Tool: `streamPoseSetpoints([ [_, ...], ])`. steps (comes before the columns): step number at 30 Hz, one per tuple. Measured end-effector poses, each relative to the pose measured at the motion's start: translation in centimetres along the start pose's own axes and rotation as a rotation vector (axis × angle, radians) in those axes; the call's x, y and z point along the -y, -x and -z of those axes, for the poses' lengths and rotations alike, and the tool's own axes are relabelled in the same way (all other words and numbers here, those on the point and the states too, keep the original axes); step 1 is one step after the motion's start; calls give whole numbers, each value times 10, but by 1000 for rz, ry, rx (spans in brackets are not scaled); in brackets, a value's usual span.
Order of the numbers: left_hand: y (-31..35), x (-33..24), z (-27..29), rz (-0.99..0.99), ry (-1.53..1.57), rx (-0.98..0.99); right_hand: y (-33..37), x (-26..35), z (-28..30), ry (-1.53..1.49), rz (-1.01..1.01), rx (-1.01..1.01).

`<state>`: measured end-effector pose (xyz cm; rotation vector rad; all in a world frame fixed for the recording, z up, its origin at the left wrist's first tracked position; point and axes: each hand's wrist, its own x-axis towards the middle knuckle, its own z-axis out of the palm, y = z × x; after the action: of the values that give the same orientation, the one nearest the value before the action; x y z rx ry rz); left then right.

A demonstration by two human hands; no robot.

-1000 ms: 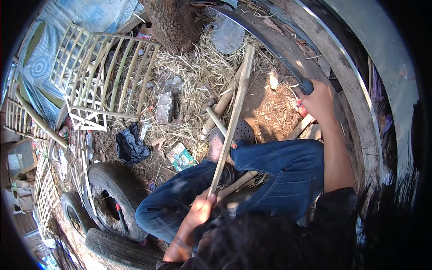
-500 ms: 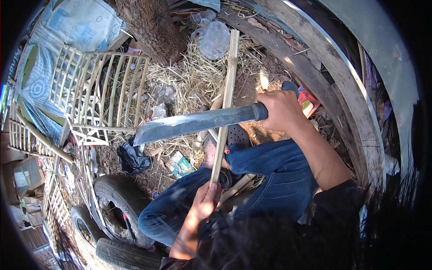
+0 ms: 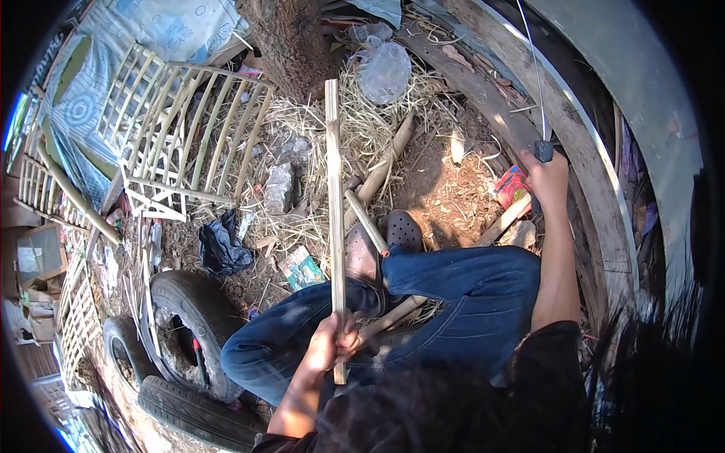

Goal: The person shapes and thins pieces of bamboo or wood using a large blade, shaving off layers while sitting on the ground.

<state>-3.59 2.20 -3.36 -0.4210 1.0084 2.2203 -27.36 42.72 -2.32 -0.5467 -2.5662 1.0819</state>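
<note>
My left hand is closed round the lower end of a long, pale split wooden strip. The strip stands almost straight up the view, over my lap and the straw beyond. Out to the right, my right hand grips the dark handle of a machete. Its blade shows edge-on as a thin bright line pointing away from me, apart from the strip. My legs in blue jeans are bent beneath my arms, and a brown clog shows between them.
Slatted bamboo panels lie at the left, below a tree trunk. Old tyres rest beside my left knee. A branch and a clear plastic bag lie on the straw. Long boards curve along the right.
My right hand has swung the machete away to the right, turning its blade from broadside to edge-on. The strip's top has tilted left, and the left hand has moved slightly left.
</note>
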Motion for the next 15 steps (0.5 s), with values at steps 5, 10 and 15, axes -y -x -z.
streamPoseSetpoints([
  [5, -34, -21, -22, -98, 256, 33, 34, 59, -5, 61, 249, 183],
  [10, -37, -48, -41, -252, 203, -18, 67, 97, -25, 126, 415, 456],
  [15, -43, -73, -25, -569, 31, 55, 85, 106, -23, 209, 578, 492],
])
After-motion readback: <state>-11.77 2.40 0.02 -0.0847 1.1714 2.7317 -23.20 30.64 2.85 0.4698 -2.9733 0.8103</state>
